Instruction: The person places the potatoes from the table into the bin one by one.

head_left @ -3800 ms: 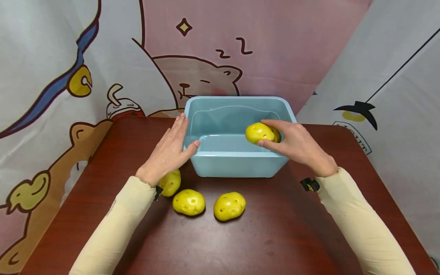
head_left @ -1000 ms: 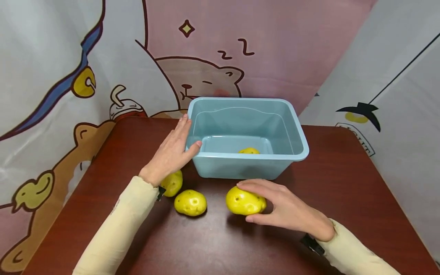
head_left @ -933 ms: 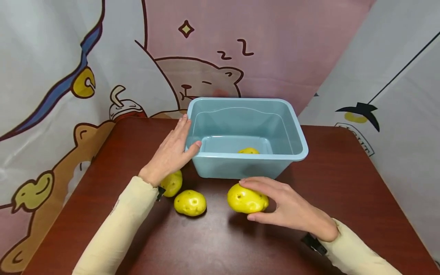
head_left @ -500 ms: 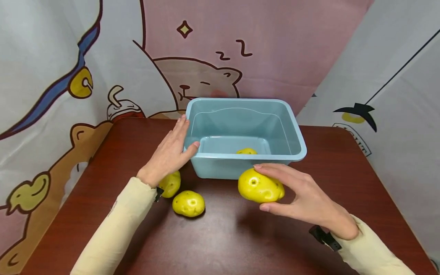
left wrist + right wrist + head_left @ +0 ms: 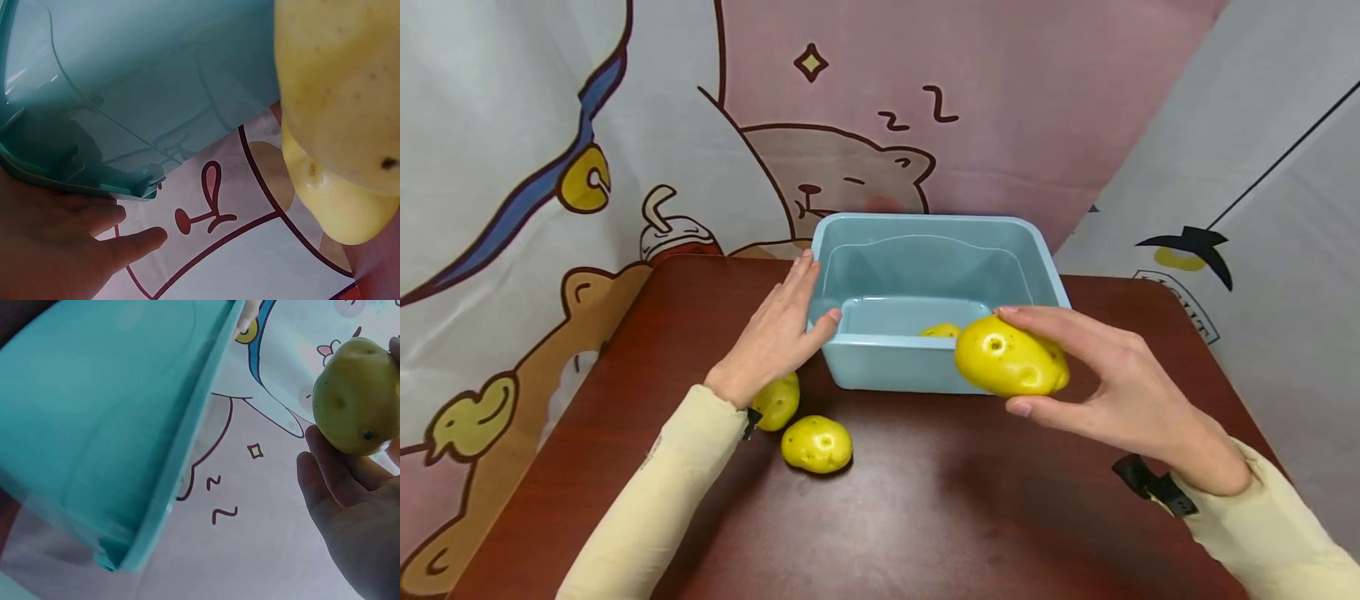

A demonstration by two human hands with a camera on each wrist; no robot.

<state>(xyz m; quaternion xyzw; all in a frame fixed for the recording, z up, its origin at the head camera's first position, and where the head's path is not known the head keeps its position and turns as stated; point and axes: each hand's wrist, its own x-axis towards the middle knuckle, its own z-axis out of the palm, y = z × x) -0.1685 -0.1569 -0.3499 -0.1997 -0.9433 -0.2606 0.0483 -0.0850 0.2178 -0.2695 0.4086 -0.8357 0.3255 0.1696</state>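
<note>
A yellow potato (image 5: 1011, 357) is gripped between the thumb and fingers of my right hand (image 5: 1120, 387), raised in front of the right part of a light blue plastic tub (image 5: 895, 367). The right wrist view shows the same potato (image 5: 337, 125) only partly matched by side; there the held potato (image 5: 356, 397) sits against the fingertips. My left hand (image 5: 775, 325) rests with straight fingers along the tub's left rim. Inside the tub the top of another potato (image 5: 942, 331) shows above the front wall.
On the dark red-brown table (image 5: 880, 517) lies one potato (image 5: 817, 444) in front of the tub. Another potato (image 5: 777, 402) lies beside it, partly hidden by my left wrist. Behind the table hangs a cloth (image 5: 1000, 100) printed with cartoon animals.
My right hand has let go of one potato in the tub, picked up another from the table and raised it rightward toward the tub. The left hand stays at the rim.
</note>
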